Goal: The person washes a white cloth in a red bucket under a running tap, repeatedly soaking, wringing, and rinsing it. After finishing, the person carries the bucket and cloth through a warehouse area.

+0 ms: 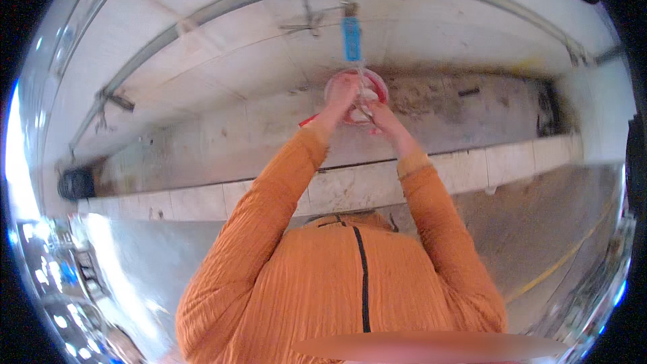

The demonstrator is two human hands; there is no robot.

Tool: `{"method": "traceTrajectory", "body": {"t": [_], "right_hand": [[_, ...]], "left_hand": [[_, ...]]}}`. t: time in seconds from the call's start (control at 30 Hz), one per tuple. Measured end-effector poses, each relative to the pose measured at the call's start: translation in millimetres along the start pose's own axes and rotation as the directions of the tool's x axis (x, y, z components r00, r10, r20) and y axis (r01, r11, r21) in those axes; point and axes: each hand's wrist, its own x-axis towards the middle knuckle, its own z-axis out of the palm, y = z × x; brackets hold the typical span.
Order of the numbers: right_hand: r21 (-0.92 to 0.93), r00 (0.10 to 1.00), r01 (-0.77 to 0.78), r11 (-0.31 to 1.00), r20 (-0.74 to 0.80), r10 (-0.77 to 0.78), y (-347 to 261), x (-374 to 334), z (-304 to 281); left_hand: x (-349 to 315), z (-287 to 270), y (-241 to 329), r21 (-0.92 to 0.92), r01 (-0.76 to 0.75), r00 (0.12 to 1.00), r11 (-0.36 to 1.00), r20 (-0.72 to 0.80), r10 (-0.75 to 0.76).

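Observation:
Both my hands are at a round, pinkish-red bowl (382,83) in the trough, beneath a running tap (347,1). A thin stream of water (362,71) falls into the bowl between my hands. My left hand (342,92) reaches over the bowl's left side, and its fingertips are blurred. On the right, my right hand (386,120) has its fingers curled in at the bowl's near rim, around something too small to make out. Something white (368,95) shows inside the bowl between the hands.
A long, stained tiled trough (263,141) runs across in front of me, with a pale tiled front ledge (195,201). A pipe (222,8) follows the back wall, with other taps (306,23) on it. A blue tag-like piece (351,39) hangs under the running tap.

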Motion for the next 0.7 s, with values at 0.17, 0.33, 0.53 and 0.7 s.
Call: {"method": "traceTrajectory", "body": {"t": [0.17, 0.33, 0.53, 0.7], "right_hand": [[0.278, 0.926, 0.356, 0.892, 0.023, -0.377, -45.2, 5.7, 35.6], [0.151, 0.861, 0.389, 0.909, 0.293, -0.416, -75.0, -52.4, 80.4], [0.237, 0.944, 0.295, 0.926, 0.078, -0.321, -56.4, 6.0, 80.0], [0.200, 0.936, 0.253, 0.947, 0.197, -0.292, -59.3, -24.4, 89.9]], "left_hand": [[1.8, 47.6, 14.6, -0.743, 0.132, 0.989, 0.656, 0.141, -0.040], [28.7, 41.8, -11.0, -0.257, -0.258, 0.893, 0.931, -0.430, 0.129], [20.5, 10.0, 3.4, -0.485, -0.029, 0.997, 0.874, -0.075, -0.008], [3.2, 14.5, 14.2, -0.555, -0.052, 0.988, 0.830, -0.150, -0.038]]}}
